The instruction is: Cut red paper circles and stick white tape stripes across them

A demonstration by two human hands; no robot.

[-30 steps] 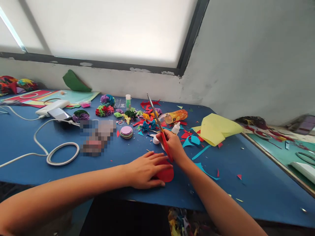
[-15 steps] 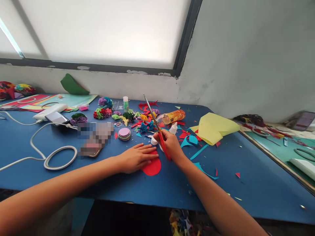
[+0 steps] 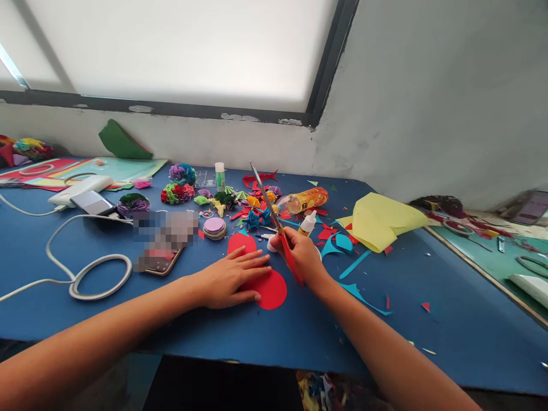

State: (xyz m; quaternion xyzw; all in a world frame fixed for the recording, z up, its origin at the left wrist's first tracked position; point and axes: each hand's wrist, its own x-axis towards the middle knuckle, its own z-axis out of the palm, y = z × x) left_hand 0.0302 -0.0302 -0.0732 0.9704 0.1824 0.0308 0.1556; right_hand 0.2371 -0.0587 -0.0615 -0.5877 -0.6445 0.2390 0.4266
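Red paper, centre of frame just below the middle, flat on the worktop. Two rounded lobes show; left hand covers the join, so can't tell if one piece or two. Left hand flat, fingers a little spread, pressing, not gripping. Right hand closed around red handles of scissors, blades pointing up toward top of frame, looking together. Hands near each other, not touching.

Handling, judged: paper very light, thin, bends and creases easily, may slide on the smooth-looking top; best pinched at the free lower-right edge. Scissors stiff, heavier, likely slick metal at the blades; hold by the handles only.

Materials: yellow sheet right of centre, folded over, smooth matte. Blue strip near it, thin, straight. Round discs stacked left of centre, purple on top. Ruffled flower upper left of centre, crinkly red and green. Orange-labelled bottle lying down, clear plastic. Glue stick upright, hard cylinder.
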